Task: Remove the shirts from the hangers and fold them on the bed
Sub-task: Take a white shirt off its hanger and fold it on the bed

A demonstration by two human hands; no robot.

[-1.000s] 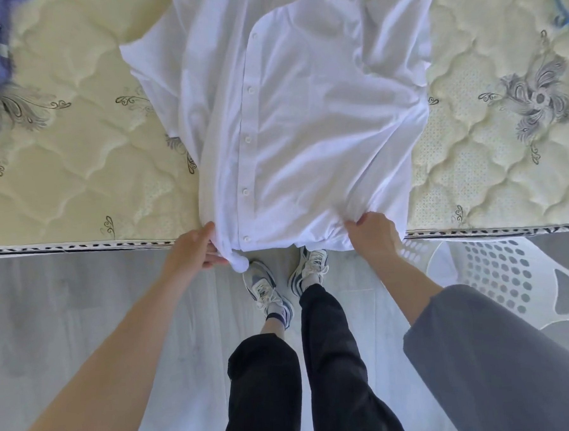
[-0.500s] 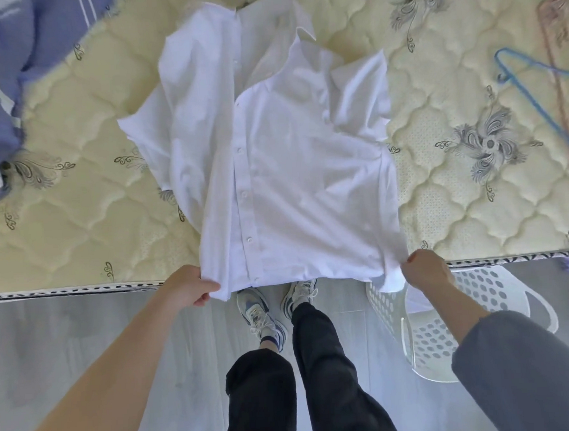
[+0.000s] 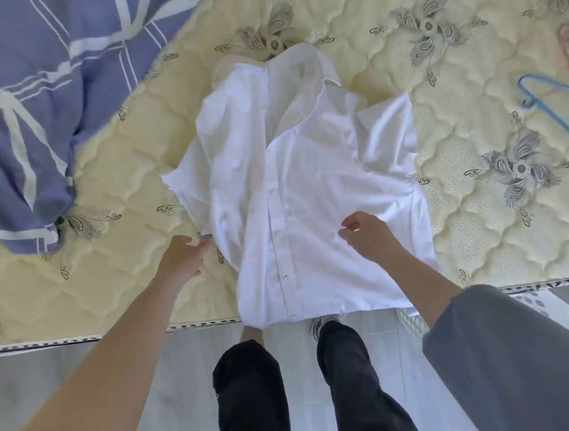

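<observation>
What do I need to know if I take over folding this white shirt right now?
Left hand: at the left edge of the white shirt; grip unclear.
Right hand: fingers curled on the shirt front; grip unclear.
Done: shirt has no hanger in it and lies front up on the mattress, hem over the edge. A blue hanger lies to the right.
Left: fold it.

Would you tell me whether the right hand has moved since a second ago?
Yes. The right hand has left the mattress edge and moved inward, over the front of the white shirt.
</observation>
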